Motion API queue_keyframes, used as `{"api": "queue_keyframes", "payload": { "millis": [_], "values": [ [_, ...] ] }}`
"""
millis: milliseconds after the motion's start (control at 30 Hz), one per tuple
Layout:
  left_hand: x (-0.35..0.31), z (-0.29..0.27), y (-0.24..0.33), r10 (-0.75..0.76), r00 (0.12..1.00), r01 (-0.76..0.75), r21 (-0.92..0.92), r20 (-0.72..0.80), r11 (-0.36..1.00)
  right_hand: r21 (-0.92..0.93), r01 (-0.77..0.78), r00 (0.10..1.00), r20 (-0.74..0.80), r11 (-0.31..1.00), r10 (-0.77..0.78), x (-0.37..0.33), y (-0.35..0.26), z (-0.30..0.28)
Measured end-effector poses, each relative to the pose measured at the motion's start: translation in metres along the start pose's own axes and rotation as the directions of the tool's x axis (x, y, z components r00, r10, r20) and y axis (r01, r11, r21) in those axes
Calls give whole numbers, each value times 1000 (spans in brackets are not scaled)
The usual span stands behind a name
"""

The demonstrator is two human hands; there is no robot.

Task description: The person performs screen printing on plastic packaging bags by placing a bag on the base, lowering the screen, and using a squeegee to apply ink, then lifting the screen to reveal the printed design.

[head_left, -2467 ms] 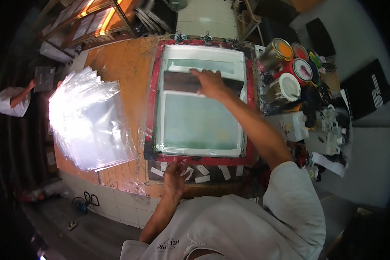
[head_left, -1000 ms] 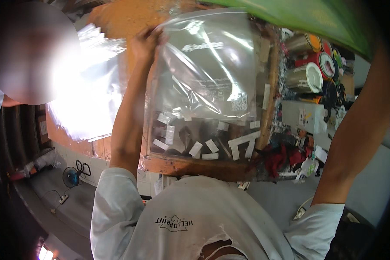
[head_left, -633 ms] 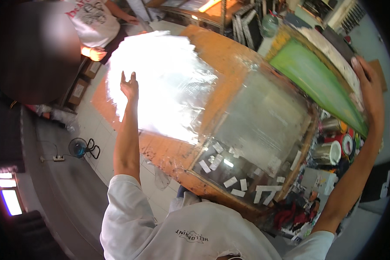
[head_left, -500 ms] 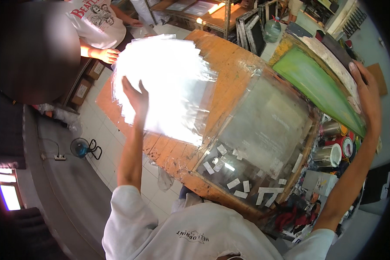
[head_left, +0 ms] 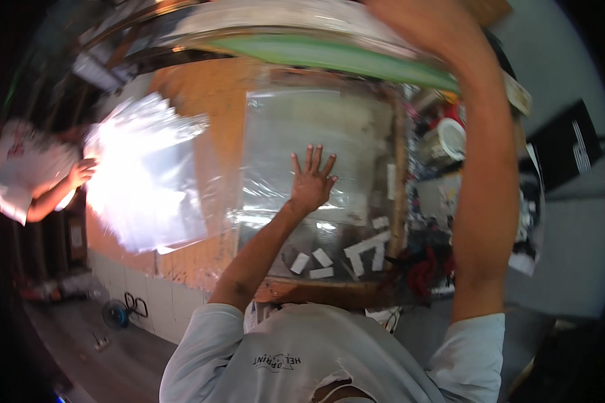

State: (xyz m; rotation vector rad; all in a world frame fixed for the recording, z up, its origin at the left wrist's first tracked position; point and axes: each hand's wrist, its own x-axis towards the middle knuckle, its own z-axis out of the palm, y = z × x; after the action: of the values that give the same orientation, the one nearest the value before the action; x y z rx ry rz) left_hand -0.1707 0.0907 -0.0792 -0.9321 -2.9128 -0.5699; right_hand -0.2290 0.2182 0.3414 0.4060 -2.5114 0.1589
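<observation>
My left hand [head_left: 312,180] lies flat with fingers spread on a clear plastic sheet [head_left: 265,144], which covers much of the glass printing plate [head_left: 376,151]. My right arm reaches up to the far edge of the view, where my right hand [head_left: 407,17] is blurred and cut off beside the raised screen-printing frame [head_left: 302,23]; its fingers are hidden. The frame's green mesh [head_left: 329,59] tilts above the plate's far side. Left of the plate, a fanned stack of clear plastic sheets [head_left: 161,188] glares brightly on the wooden table [head_left: 212,80].
White tape strips [head_left: 321,273] stick to the plate's near part. Paint cans [head_left: 447,140] and red cloth [head_left: 417,275] crowd its right side. Another person's hand [head_left: 83,172] is at the stack's left edge. A small fan [head_left: 116,313] stands on the floor at lower left.
My left hand has moved right from the bright stack onto the plate, where a clear sheet now lies. My right hand and the screen frame have shifted up and left in view as the head turned.
</observation>
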Motion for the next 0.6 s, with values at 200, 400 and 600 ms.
{"api": "queue_keyframes", "payload": {
  "millis": [200, 400, 600],
  "values": [
    [28, 9, 61, 181, 981, -177, -62, 75, 982, 83, 8, 985, 170, 997, -22, 2, 31, -18],
    [-18, -1, 66, -90, 995, 81, -222, -32, 972, 221, -76, 977, 212, 972, 28, 1, 37, -25],
    [-78, -2, 72, -118, 993, 120, -64, 22, 991, 268, -108, 972, 229, 957, 45, 3, 35, -24]
  ]
}}
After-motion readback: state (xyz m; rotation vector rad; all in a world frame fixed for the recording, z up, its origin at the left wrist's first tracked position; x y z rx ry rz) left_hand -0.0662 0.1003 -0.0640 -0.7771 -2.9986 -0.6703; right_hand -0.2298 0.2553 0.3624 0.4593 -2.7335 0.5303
